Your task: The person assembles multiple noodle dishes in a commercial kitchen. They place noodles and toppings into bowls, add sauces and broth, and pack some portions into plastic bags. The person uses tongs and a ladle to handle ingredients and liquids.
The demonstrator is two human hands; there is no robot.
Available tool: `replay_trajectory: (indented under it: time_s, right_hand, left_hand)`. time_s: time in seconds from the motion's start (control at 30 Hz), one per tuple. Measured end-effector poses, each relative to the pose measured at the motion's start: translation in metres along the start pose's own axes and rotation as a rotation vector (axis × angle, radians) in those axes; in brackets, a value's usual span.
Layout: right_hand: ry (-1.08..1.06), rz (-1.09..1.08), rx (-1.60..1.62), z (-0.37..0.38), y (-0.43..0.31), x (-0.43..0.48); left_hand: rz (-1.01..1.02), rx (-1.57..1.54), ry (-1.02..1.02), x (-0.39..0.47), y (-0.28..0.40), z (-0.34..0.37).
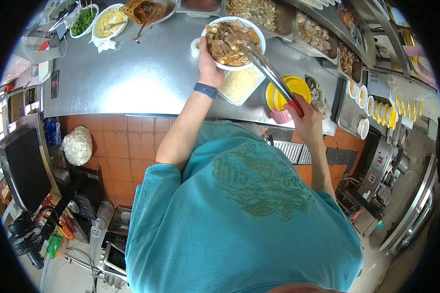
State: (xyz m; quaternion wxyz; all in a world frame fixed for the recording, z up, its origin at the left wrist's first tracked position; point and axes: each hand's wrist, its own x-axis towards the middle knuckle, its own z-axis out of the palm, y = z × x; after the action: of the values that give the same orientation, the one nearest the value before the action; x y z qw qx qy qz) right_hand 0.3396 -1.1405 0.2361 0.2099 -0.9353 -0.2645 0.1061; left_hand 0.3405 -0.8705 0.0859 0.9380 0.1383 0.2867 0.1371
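My left hand [209,66] grips the lower left side of a white bowl [263,40] filled with sliced meat and broth-coloured food [227,42]. In my right hand [308,119] is a pair of metal tongs [269,71] with red grips. The tips of the tongs touch the food at the bowl's right side. Just below the bowl, a clear rectangular container [238,86] of pale shredded food is partly covered by it. Beside my right hand sit yellow round lids [295,86] and a pink paper slip [281,116].
Steel trays of sliced food [255,13] line the counter's back and right [315,34]. At the back left stand bowls of chopped greens [83,22] and minced garlic-like food [110,23], plus a bowl with dark sauce [143,13]. A phone [54,84] lies on the steel counter [95,73].
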Motion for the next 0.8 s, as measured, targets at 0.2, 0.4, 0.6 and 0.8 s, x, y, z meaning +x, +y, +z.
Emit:
replay_trajectory:
  time_s: [0.2, 0.4, 0.6, 0.8]
  right_hand:
    - [0.021, -0.048, -0.006, 0.014, -0.002, 0.002]
    - [0.029, -0.077, -0.047, 0.004, -0.018, 0.006]
    - [-0.013, -0.095, -0.052, -0.019, -0.027, 0.027]
    - [-0.101, -0.179, -0.248, -0.019, -0.036, 0.053]
  left_hand:
    - [0.038, 0.027, -0.029, -0.004, -0.003, -0.007]
    - [0.06, 0.018, 0.024, -0.012, -0.007, -0.013]
    - [0.036, 0.013, -0.064, -0.015, -0.004, -0.022]
    - [0.021, 0.141, 0.007, -0.025, -0.003, -0.024]
